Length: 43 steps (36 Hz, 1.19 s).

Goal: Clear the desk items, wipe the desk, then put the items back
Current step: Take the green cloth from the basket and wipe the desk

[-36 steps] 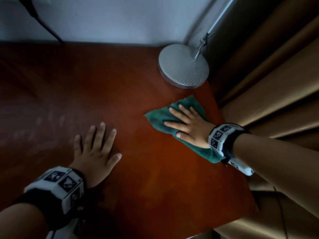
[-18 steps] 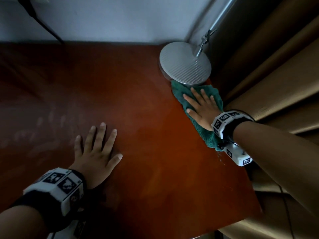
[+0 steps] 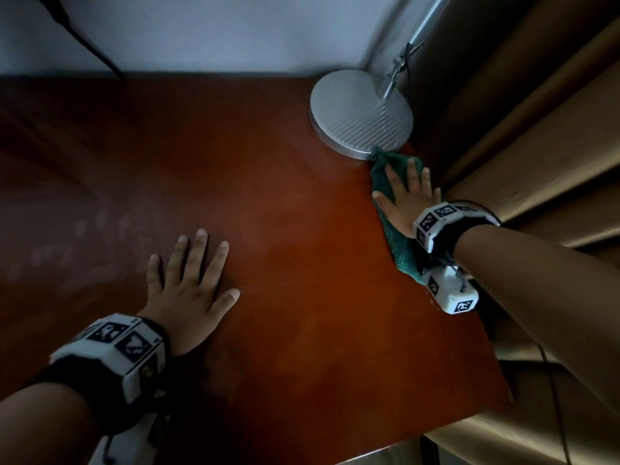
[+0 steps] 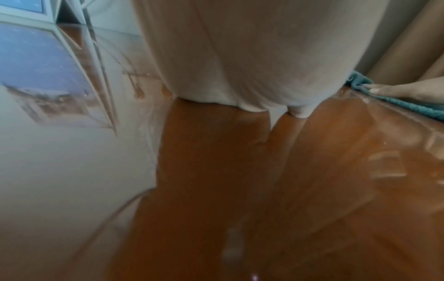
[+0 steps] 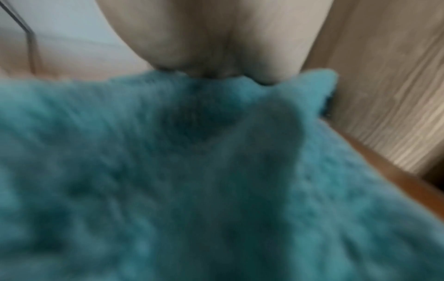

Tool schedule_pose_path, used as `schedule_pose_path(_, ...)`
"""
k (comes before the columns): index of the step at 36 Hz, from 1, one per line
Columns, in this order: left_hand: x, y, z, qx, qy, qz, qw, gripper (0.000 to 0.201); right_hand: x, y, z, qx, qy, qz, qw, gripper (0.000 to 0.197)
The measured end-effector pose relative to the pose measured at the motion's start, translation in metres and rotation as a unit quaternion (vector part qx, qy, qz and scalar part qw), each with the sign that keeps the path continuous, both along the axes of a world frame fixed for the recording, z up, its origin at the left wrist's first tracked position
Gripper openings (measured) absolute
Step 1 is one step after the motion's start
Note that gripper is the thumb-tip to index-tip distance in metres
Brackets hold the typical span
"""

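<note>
Head view: right hand [image 3: 406, 203] flat, fingers straight, presses green cloth [image 3: 401, 255] under its palm at desk [image 3: 285, 196] right edge; cloth's far corner touches lamp base [image 3: 360, 112]. Left hand [image 3: 188, 283] flat on desk, fingers spread, holding nothing.

Right of the head view, the green cloth [image 3: 399, 253] lies largely hidden under the right hand [image 3: 406, 199]; the right wrist view shows it only as a teal blur. The pole of the lamp [image 3: 360, 112] runs off the top edge.
</note>
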<state>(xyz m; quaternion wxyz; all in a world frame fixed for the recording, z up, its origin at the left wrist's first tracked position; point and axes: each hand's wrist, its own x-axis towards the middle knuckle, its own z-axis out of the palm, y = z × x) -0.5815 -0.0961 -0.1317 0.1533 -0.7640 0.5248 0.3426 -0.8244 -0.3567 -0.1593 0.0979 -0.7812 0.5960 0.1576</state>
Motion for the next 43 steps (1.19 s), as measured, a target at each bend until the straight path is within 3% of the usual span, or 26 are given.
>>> schedule_pose_path(4, 0.0, 0.001, 0.0, -0.005, 0.004, 0.002, 1.0, 0.082, 0.0, 0.013, 0.001, 0.013, 0.005, -0.053, 0.998, 0.074)
schedule_pose_path(9, 0.002, 0.002, -0.005, -0.014, 0.002, 0.005, 1.0, 0.078, -0.012, 0.037, -0.002, 0.009, -0.008, -0.089, 0.996, 0.068)
schedule_pose_path(12, 0.002, 0.001, -0.01, -0.022, 0.004, 0.008, 1.0, 0.069, -0.023, 0.051, -0.004, 0.0, -0.012, -0.096, 0.995, 0.063)
schedule_pose_path(21, -0.001, 0.0, -0.009, -0.022, -0.007, 0.014, 1.0, 0.067, -0.048, 0.094, -0.013, -0.057, -0.029, -0.123, 0.99, 0.064)
schedule_pose_path(43, 0.001, 0.0, -0.012, -0.015, -0.034, -0.01, 0.999, 0.069, -0.103, 0.186, -0.018, -0.118, -0.042, -0.152, 0.98, 0.065)
